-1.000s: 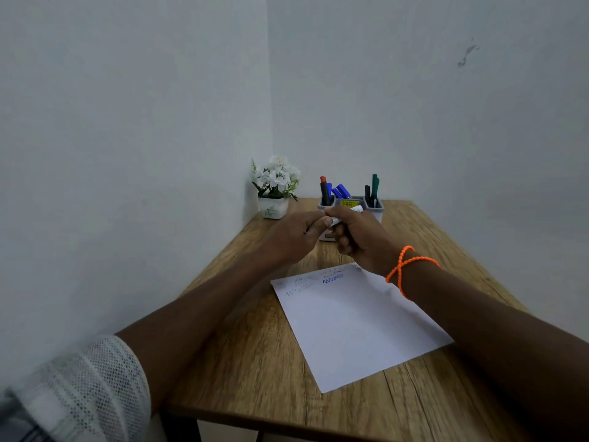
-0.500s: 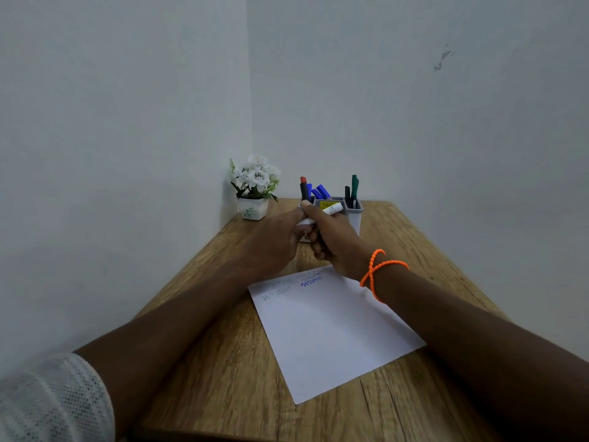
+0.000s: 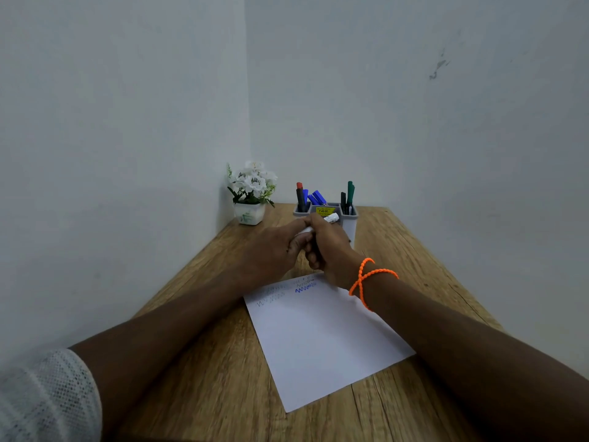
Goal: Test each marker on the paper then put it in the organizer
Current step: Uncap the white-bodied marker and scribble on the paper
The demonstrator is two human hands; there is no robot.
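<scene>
On the wooden bench, above the paper's far edge, a white marker is gripped by both hands: left hand and right hand, before the organizer.

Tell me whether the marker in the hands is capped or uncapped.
Cannot tell. The white marker is gripped between the left hand and the right hand, which cover its middle and near end; only its far end shows.
</scene>
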